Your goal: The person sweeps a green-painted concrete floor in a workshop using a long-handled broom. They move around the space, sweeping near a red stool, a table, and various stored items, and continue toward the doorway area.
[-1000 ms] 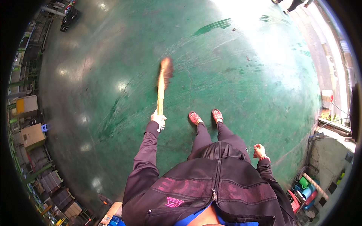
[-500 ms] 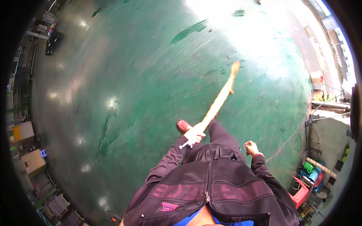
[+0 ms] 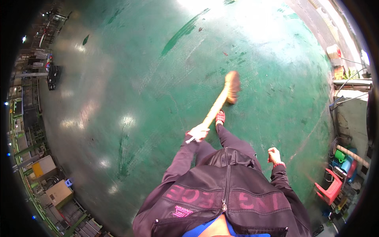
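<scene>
My left hand (image 3: 198, 132) is closed around the handle of a broom (image 3: 216, 107). Its pale yellow handle slants forward and right from my fist, ending in a brown head (image 3: 233, 85) that is smeared by motion. I cannot tell whether the head touches the floor. Something white shows at the near end of the handle, by my wrist. Off to the right of my body hangs my right hand (image 3: 274, 155), fingers curled in and nothing seen in them, with a reddish band (image 3: 278, 164) at the wrist. My foot in a red sandal (image 3: 220, 117) is just below the broom head.
The green floor (image 3: 158, 91) has dark streaks and bright glare. Cardboard boxes (image 3: 59, 193) and green racks line the left side, with a black object (image 3: 54, 77) farther up. At right stand a red plastic stool (image 3: 330, 186), a green container (image 3: 339, 155) and a white spool (image 3: 333, 51).
The broom head has swung nearer and left, and its broad side now shows. A different sandalled foot is forward. Floor marks and surroundings have shifted in view. My right hand remains curled beside me.
</scene>
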